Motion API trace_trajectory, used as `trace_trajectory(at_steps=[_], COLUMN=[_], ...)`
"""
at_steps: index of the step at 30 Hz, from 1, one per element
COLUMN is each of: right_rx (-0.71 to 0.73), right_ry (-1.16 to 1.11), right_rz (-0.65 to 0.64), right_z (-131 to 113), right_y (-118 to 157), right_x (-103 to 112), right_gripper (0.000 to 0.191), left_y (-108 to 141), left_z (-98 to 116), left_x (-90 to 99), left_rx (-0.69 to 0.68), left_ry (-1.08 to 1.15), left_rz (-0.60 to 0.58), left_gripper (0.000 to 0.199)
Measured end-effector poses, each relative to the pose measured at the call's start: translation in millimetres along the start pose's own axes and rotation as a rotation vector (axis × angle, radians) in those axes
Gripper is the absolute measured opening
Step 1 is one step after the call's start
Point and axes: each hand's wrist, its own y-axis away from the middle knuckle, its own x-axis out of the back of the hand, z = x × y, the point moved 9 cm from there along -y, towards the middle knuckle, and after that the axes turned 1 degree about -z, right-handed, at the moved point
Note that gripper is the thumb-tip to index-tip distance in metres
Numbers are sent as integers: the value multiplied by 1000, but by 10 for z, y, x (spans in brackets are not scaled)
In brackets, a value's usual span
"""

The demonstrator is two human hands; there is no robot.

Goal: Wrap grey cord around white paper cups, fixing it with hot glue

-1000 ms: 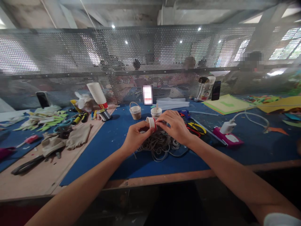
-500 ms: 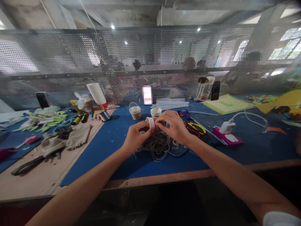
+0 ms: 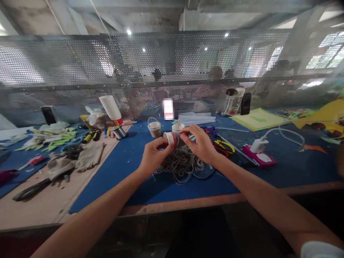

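My left hand (image 3: pixel 157 152) is closed round the rim end of a paper cup (image 3: pixel 170 139), which lies on its side in the air, its white mouth facing left. A red band circles the cup, and grey cord (image 3: pixel 177 139) is wound round the part beyond it. At the cup's base end, the thumb and fingers of my right hand (image 3: pixel 197 141) are closed on the wrapped part. Below both hands a loose heap of grey cord (image 3: pixel 181 165) rests on the blue mat. Just behind stand a small cord-wrapped basket with a handle (image 3: pixel 154 129) and a white cup holding a stick (image 3: pixel 176 127).
To the right lie yellow-handled pliers (image 3: pixel 224 146), a blue glue gun (image 3: pixel 209 130) and a charger on a pink box (image 3: pixel 259 156). Stacked paper cups (image 3: pixel 110 109), gloves (image 3: pixel 90 156) and scissors (image 3: pixel 72 143) are at left. A perforated metal screen (image 3: pixel 150 64) rises behind the table.
The paper cup has turned in my hands, so more of its cord-wrapped side shows. My right hand has shifted slightly right toward the cup's base.
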Motion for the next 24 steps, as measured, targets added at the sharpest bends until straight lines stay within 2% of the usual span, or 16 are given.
trace_trajectory(at_steps=[3, 7, 16, 19, 22, 24], right_rx=[54, 102, 109, 30, -146, -307], right_ry=[67, 133, 137, 216, 332, 448], right_rz=[-28, -29, -2, 98, 192, 211], right_z=[-29, -53, -66, 187, 681, 1068], right_y=[8, 11, 3, -38, -48, 1], right_x=[-31, -41, 27, 201, 467, 642], right_gripper=[17, 9, 4, 11, 17, 21], left_y=[-5, -13, -43, -62, -76, -79], left_z=[-17, -71, -181, -217, -235, -237], left_x=[6, 9, 56, 88, 125, 132], left_rx=[8, 16, 80, 121, 144, 146], left_ry=[8, 37, 109, 125, 112, 109], left_rz=[-4, -6, 31, 55, 87, 93], left_gripper=[15, 16, 19, 22, 23, 25])
